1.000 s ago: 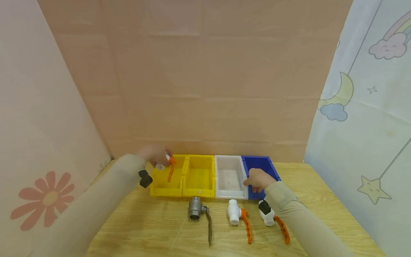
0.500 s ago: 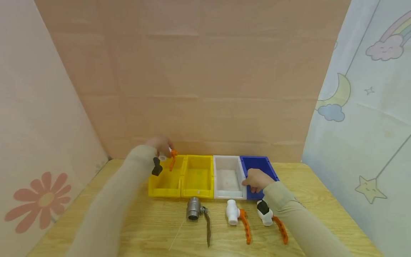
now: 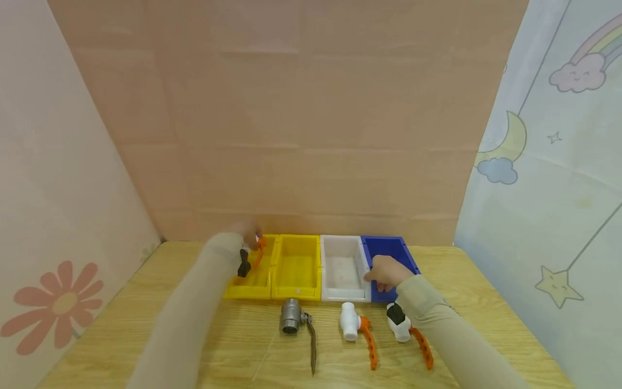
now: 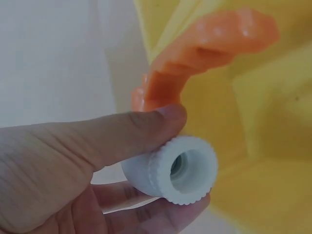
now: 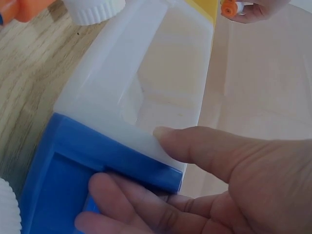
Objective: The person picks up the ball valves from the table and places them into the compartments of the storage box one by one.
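My left hand (image 4: 63,170) holds a white plastic ball valve (image 4: 187,168) with an orange lever handle (image 4: 209,44), thumb on one side and fingers beneath. In the head view this valve is over the leftmost yellow bin (image 3: 248,293), partly hidden by the hand. My right hand (image 3: 389,272) pinches the adjoining walls of the white bin (image 3: 346,295) and the blue bin (image 3: 389,246). In the right wrist view its thumb lies on the white rim and its curled fingers are inside the blue bin.
A second yellow bin (image 3: 296,294) stands between the leftmost one and the white bin. In front lie a metal ball valve (image 3: 291,316), a white ball valve (image 3: 349,321) and another white ball valve (image 3: 399,327), partly under the right wrist. A papered wall (image 3: 301,135) rises behind.
My left hand lifted the white ball valve slightly and shifted right, then lowered it again over the leftmost yellow bin. The right hand keeps its grip on the bin walls.
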### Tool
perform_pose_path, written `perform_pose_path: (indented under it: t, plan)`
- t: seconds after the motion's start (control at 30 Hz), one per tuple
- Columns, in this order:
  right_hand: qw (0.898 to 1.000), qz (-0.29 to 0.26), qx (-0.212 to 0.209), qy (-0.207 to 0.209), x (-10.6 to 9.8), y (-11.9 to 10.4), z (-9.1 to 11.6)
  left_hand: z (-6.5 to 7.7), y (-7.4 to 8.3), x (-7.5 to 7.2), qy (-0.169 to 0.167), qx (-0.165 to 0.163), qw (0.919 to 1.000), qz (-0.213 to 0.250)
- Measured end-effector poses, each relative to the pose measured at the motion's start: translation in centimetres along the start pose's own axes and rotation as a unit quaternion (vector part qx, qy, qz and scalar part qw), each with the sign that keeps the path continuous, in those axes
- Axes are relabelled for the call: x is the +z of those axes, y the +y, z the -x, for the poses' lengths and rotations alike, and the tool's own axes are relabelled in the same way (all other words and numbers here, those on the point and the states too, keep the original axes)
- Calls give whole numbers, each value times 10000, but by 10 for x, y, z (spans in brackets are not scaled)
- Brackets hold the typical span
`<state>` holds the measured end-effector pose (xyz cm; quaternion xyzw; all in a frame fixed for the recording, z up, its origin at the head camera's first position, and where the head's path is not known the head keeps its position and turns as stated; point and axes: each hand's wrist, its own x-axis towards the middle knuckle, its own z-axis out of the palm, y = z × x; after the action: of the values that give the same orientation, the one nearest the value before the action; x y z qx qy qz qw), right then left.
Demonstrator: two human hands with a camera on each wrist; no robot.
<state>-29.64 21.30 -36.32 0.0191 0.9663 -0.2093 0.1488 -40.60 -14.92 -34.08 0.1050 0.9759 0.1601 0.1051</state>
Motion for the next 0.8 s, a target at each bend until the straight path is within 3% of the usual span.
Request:
perform_pose_path:
  t: [0.1,0.2,0.37,0.4,0.5,0.6,0.67,0.8]
  plan:
    - [10000,-14,29,-17,0,0,0,7,9,2,-107,-253,9995,175]
    - [9999,-63,73,34,1,-1,2,-7,2,14,-84,-250,9995,173]
    - [9999,-37,-7,99,5,1,4,-46,-26,49,150,61,9998,-114]
    - [9999,-17,-30,104,6,1,4,-47,-25,51,131,22,9999,-107]
    - [9999,19,-56,125,6,3,3,-35,-16,52,136,-183,9997,13]
    - [9999,21,-59,132,5,3,3,-6,7,41,-13,-500,9986,175]
    - [9999,11,-49,137,5,3,3,5,12,39,-53,-485,9988,107]
    - [9999,-23,-25,117,3,0,7,19,17,39,-50,-253,9983,-515]
